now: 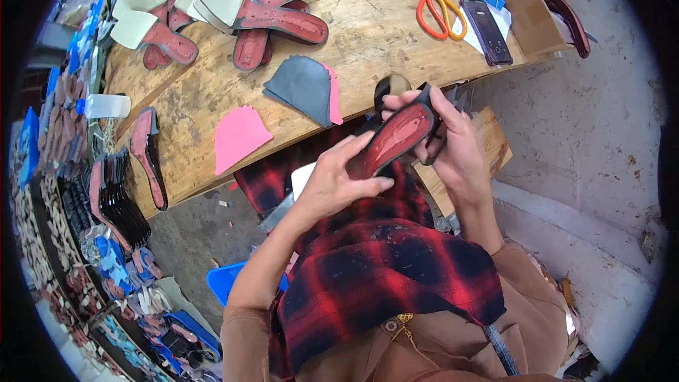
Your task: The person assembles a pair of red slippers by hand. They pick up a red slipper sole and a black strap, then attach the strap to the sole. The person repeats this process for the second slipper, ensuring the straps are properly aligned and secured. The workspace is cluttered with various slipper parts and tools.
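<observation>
Over the person's lap, which was draped in a red and black checked cloth point(382, 276), both hands held a glossy red shoe sole point(396, 140) with a black rim, just below the edge of the wooden workbench point(368, 35). The left hand point(338, 178) was closed around the near end of the sole, fingers curled across its red face, so that end was hidden. The right hand point(453, 143) gripped the far end, thumb on the black edge; a thin dark tool seemed to hang from its fingers, though its shape was hard to make out. A white object under the left wrist was mostly covered and could not be identified. On the bench lay a pink cut piece point(239, 136), a grey cut piece point(303, 88), orange-handled scissors point(438, 8), a dark phone point(486, 30), and sandals with pale green straps point(233, 1), some cut off by the upper rim. The floor was bare concrete point(587, 141). At the left, piles of soles and scraps blurred toward the curved edge.
</observation>
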Available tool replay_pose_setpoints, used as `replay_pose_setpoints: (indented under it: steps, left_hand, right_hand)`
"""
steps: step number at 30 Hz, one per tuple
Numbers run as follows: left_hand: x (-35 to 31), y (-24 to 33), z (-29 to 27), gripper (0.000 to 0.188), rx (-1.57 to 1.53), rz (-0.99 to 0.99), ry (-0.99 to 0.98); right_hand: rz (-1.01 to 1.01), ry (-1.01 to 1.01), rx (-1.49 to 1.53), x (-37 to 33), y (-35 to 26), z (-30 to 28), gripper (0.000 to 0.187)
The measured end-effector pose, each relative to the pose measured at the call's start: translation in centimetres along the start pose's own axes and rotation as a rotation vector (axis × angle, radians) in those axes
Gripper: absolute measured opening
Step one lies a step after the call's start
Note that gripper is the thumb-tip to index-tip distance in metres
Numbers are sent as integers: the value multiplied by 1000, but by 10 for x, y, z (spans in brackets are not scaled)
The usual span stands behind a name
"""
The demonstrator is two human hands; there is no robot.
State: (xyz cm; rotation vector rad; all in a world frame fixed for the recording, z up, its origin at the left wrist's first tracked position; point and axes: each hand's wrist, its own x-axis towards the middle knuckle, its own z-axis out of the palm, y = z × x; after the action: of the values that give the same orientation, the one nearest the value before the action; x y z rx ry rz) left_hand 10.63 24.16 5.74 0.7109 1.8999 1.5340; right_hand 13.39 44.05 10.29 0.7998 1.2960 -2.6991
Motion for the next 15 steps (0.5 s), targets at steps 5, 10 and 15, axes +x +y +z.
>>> replay_pose_setpoints:
  steps: [5, 10, 15]
  left_hand:
    - [11, 3, 10, 73, 138, 125, -55]
    - [20, 5, -25, 40, -75, -272, -535]
    - [-4, 3, -16, 33, 394, 47, -238]
  right_hand:
    - [-138, -104, 303, 23, 21, -15, 34]
    - [-13, -402, 402, 24, 10, -14, 37]
    - [-32, -386, 386, 16, 14, -12, 39]
